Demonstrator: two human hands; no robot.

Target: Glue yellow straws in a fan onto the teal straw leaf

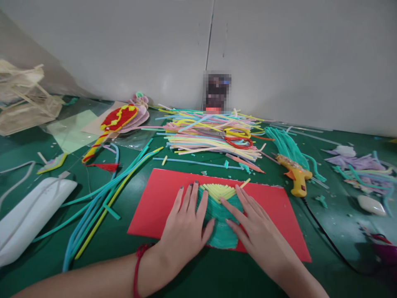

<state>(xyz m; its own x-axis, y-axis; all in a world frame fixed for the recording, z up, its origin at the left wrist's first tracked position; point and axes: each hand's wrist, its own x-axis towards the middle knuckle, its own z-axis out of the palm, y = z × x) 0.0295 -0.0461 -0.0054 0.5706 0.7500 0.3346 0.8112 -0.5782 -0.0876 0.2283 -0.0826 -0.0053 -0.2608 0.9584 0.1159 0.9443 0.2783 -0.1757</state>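
Observation:
A red sheet of card (279, 211) lies flat on the green table (217, 277). On it sits a fan-shaped piece made of teal straws (218, 225) topped with short yellow straws (218, 191). My left hand (186, 225) lies flat with fingers stretched out on the left side of the piece. My right hand (252, 225) lies flat on its right side, fingers spread and pressing it down. Neither hand grips anything.
A heap of coloured straws (211, 138) with scissors (238, 138) lies behind the card. A yellow glue gun (296, 176) with a black cord rests to the right. Long teal and yellow straws (102, 203) and a white case (27, 215) lie to the left.

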